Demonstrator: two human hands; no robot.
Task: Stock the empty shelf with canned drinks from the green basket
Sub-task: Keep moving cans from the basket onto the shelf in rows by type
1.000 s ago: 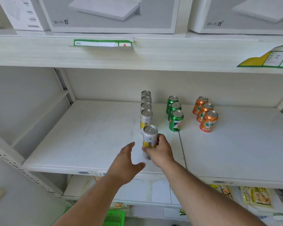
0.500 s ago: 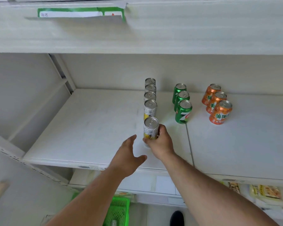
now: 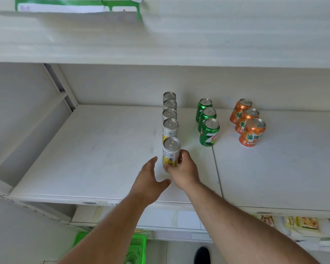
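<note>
Head camera, looking down along two bare forearms at a white shelf [image 3: 103, 149]: the right hand [image 3: 183, 172] curls its fingers and thumb around the lower part of a slim silver-and-yellow can [image 3: 171, 151], which stands upright at the near end of a row. The left hand [image 3: 148, 180] is just beside it on the left, fingers relaxed and slightly spread, thumb pointing toward the right wrist, gripping nothing; whether it touches the shelf board cannot be told.

Behind the gripped can, four more silver cans [image 3: 170, 115] stand in a single file running back toward the rear wall. To the right of that file, three green cans [image 3: 208, 122] form a shorter line, and farther right three orange cans [image 3: 249, 122] form another, all upright.

Below the shelf edge, between the forearms, part of the green basket [image 3: 135, 248] sits on the floor, with the toe of a dark shoe [image 3: 202, 255] near it. Packaged goods [image 3: 301, 224] lie on the lower shelf at right. A green-bordered label [image 3: 76, 6] hangs from the shelf above.
</note>
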